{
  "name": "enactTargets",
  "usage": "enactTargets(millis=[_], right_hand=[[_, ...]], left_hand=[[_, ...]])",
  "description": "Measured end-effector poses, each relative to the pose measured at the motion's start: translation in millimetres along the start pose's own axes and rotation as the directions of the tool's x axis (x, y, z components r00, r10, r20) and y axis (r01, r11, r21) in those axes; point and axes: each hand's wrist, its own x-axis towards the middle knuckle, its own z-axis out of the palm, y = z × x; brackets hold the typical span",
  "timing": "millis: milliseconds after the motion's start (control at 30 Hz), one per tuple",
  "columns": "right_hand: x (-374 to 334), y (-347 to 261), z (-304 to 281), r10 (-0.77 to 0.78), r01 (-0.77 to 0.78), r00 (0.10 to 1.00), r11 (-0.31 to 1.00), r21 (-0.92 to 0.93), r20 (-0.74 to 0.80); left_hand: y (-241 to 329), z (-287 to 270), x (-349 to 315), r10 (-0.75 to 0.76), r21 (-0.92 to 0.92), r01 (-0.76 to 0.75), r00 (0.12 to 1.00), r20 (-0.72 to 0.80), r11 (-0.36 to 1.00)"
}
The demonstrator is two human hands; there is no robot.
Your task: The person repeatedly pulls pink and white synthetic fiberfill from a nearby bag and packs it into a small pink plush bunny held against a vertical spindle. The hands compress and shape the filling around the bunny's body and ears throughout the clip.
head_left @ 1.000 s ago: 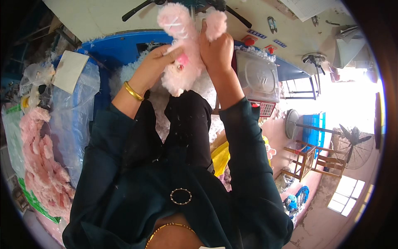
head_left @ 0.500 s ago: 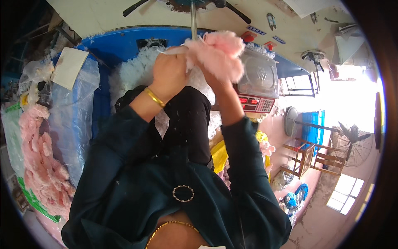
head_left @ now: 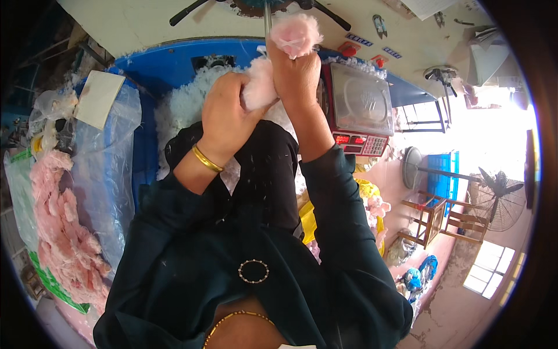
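Note:
A fluffy pink plush piece point(head_left: 260, 84) is held between my hands, just below a thin metal tube point(head_left: 267, 24). My left hand point(head_left: 228, 110) closes around its lower part, thumb against the fur. My right hand point(head_left: 296, 78) is closed round the plush beside the tube, and a rounded pink end point(head_left: 295, 36) with a white ribbon-like strip sticks out above the fist. My fists hide the middle of the plush and where it meets the tube. White fluffy stuffing point(head_left: 189, 96) lies in the blue bin point(head_left: 168, 55) behind my left hand.
Right of my right hand stands a red digital scale point(head_left: 360, 99) with a clear tray. Thread snips point(head_left: 379, 26) and red buttons point(head_left: 349, 49) are on the machine table. On the left, pink plush pieces point(head_left: 64, 221) heap beside a plastic-covered bin point(head_left: 104, 163). A fan point(head_left: 494, 198) stands far right.
My right hand has turned and risen toward the tube, bringing one plush end up above the fist. My left hand has opened its pinch and wrapped round the lower plush.

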Motion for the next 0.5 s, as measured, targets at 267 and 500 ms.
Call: enactTargets(millis=[267,500], right_hand=[[-21,55,-59,0.026,-0.521,0.726,0.673,0.525,0.687],[-58,28,-33,0.108,-0.675,0.705,0.405,0.617,0.701]], left_hand=[[-4,-13,-2,-0.299,-0.661,0.41,0.912,0.281,0.629],[-23,1,-24,-0.372,-0.636,0.538,0.842,0.39,0.553]])
